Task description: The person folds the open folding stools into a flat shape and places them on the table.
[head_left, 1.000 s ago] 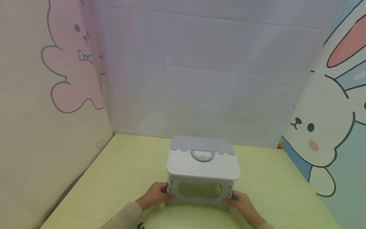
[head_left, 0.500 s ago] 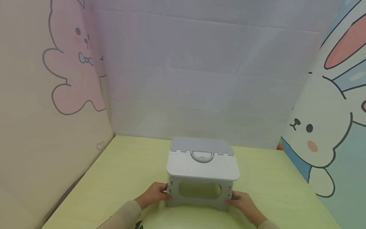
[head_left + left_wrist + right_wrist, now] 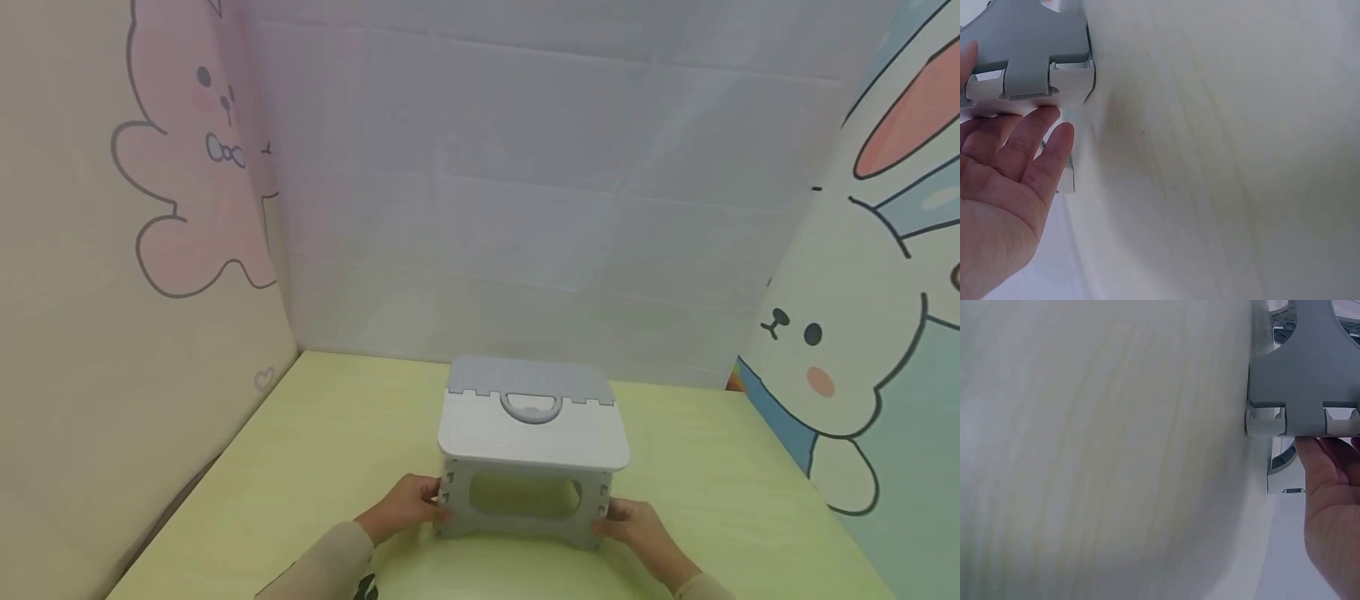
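Observation:
A folding step stool with a white and grey top and a grey carry handle stands upright on its legs in the head view. My left hand grips the front left leg, thumb on the front face and fingers along the outer side. At the front right leg, my right hand pinches the edge in the same way. In the left wrist view, fingertips of that hand touch the hinged side of the grey leg panel. The right wrist view has fingers against the hinged edge of the other leg.
The stool stands on a pale yellow tabletop. A pale back wall rises behind it. Side panels with a pink cartoon animal and a white rabbit flank the table. A small dark mark lies near the left sleeve.
Both thumbs have slid slightly outward on the front of the stool's legs. The stool stays in place, and the head view shifts only a little.

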A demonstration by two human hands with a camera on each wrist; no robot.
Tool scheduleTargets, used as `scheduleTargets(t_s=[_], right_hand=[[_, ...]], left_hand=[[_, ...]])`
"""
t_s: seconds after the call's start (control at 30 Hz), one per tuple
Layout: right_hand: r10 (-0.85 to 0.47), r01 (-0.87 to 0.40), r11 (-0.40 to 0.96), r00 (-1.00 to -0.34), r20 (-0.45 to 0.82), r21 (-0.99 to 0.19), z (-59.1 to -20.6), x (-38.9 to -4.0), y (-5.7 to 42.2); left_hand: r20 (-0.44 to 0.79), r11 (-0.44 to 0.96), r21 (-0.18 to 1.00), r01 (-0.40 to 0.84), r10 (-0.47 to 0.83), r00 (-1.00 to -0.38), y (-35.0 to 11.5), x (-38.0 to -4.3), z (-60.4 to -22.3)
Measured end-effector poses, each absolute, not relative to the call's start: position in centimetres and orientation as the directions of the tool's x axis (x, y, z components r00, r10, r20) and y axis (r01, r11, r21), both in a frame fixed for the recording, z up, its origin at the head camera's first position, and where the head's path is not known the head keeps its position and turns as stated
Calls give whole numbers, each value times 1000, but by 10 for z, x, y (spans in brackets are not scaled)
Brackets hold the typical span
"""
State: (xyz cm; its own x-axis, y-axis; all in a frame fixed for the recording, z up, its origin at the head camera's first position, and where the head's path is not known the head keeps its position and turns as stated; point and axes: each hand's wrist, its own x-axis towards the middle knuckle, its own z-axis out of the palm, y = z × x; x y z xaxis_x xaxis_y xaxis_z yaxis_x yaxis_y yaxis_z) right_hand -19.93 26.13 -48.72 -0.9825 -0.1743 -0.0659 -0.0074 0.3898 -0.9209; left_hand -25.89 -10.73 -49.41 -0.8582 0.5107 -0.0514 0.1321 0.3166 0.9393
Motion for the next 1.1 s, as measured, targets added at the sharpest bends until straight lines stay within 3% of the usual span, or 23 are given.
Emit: scheduleTargets(t_s=[1.1], right_hand=[[-231, -41, 377, -972, -51, -925, -484, -204, 263]], left_hand=[[-45, 288, 948, 136, 544, -838, -107, -260, -490]])
